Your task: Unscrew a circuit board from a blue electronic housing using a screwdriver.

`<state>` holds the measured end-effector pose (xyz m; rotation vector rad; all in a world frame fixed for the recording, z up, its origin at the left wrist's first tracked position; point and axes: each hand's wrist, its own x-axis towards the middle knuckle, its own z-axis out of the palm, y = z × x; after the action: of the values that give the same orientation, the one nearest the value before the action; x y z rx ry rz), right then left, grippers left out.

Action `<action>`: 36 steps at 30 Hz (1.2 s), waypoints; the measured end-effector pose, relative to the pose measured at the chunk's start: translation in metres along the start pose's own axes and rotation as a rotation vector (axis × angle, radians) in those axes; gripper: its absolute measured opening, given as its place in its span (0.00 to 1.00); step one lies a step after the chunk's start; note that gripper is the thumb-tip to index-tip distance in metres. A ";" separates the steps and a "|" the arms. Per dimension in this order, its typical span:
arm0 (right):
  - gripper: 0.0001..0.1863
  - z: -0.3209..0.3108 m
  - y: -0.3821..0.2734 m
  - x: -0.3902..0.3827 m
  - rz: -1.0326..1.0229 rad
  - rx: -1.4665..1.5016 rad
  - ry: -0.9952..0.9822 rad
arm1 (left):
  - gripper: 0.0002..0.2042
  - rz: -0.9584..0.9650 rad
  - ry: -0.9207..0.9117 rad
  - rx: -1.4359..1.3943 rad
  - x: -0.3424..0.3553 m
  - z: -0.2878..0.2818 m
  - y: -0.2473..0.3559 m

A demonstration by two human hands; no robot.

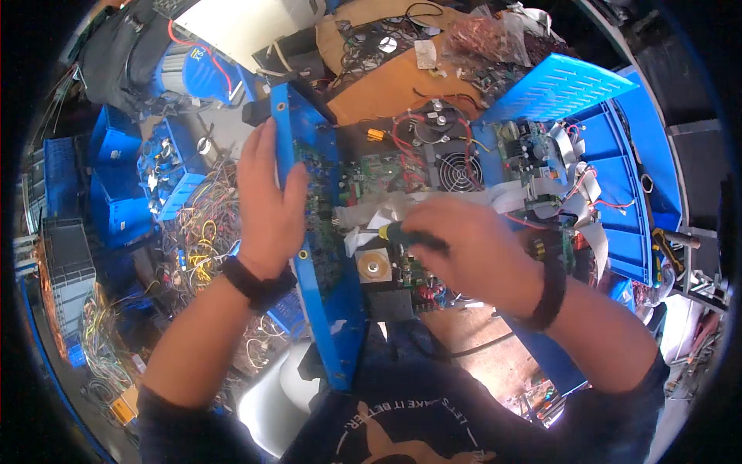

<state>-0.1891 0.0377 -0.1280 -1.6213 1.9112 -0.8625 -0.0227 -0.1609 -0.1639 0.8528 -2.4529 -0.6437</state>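
Observation:
My left hand (270, 205) lies flat with fingers stretched against the outer side of an upright blue metal panel (284, 127). On the panel's inner face is a green circuit board (313, 174). My right hand (483, 251) is wrapped round a screwdriver (393, 233) with a black and yellow handle, pointing left toward that board. Whether its tip touches a screw is too small to tell. Below the screwdriver sits a round tan part on a white square (374, 266). A round fan grille (460, 172) and red wires lie beyond my right hand, inside the opened equipment.
Tangled wires (205, 240) pile up at the left, near blue bins (120, 205). A bin of blue and white parts (166, 166) stands behind them. A slotted blue panel (564, 87) stands at the back right. Pliers-like tools (668, 247) hang at the far right.

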 end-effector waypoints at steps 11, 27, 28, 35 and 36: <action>0.12 -0.016 0.031 -0.004 0.198 0.202 0.035 | 0.28 -0.060 -0.047 -0.041 0.002 -0.002 0.002; 0.08 0.018 0.009 0.008 -0.045 0.077 0.166 | 0.28 0.016 -0.028 0.028 0.001 0.005 -0.003; 0.11 0.016 -0.006 0.013 -0.102 -0.047 0.085 | 0.28 0.015 -0.013 0.037 0.000 0.000 -0.003; 0.11 0.050 -0.092 0.013 -0.342 -0.615 -0.077 | 0.28 0.019 -0.033 0.036 0.005 -0.001 0.001; 0.11 0.053 -0.094 0.011 -0.343 -0.616 -0.077 | 0.28 0.019 -0.031 0.036 0.005 -0.002 0.002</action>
<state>-0.0895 0.0098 -0.0949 -2.3518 1.9891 -0.3208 -0.0256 -0.1632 -0.1601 0.8388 -2.5043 -0.6122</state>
